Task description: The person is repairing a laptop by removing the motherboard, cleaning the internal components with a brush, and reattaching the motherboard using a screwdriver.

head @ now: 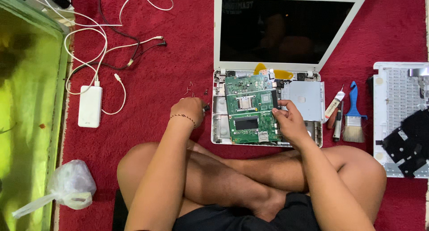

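A white laptop (353,0) lies open on the red carpet with its base uncovered. A green circuit board (250,109) sits in the base (218,123). My right hand (289,122) rests on the board's right edge, fingers pinching it beside a silver metal plate (304,99). My left hand (190,110) is closed left of the base, with a small dark object at its fingertips; what it is I cannot tell. Several small screws (191,90) lie on the carpet just above that hand.
A blue-handled brush (354,119), a white tube (334,105) and a pen-like tool (337,126) lie right of the laptop. The removed keyboard cover (395,97) is at far right. A white power bank (90,105) with cables, a plastic bag (69,184) and a glass tank (27,101) are on the left.
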